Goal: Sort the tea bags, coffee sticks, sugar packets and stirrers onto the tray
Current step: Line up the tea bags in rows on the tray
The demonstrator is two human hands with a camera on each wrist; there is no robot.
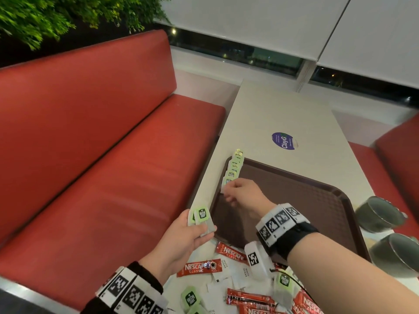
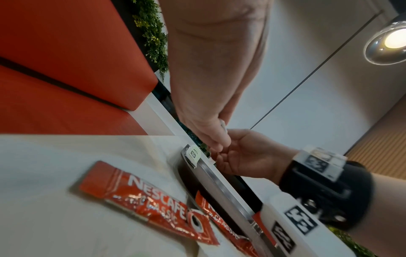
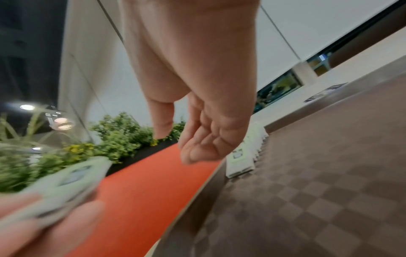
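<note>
Table, brown tray, red bench

Tray on the table, row of tea bags along the tray's left rim, loose coffee sticks and sugar packets before it, bench seat left, two cups right.

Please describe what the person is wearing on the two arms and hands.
Both hands are bare: the left hand and the right hand. Each wrist carries a black strap with white blocks printed with black-and-white square markers. The left arm shows a black sleeve edge; the right forearm is uncovered, with a thin black cable beside it.
</note>
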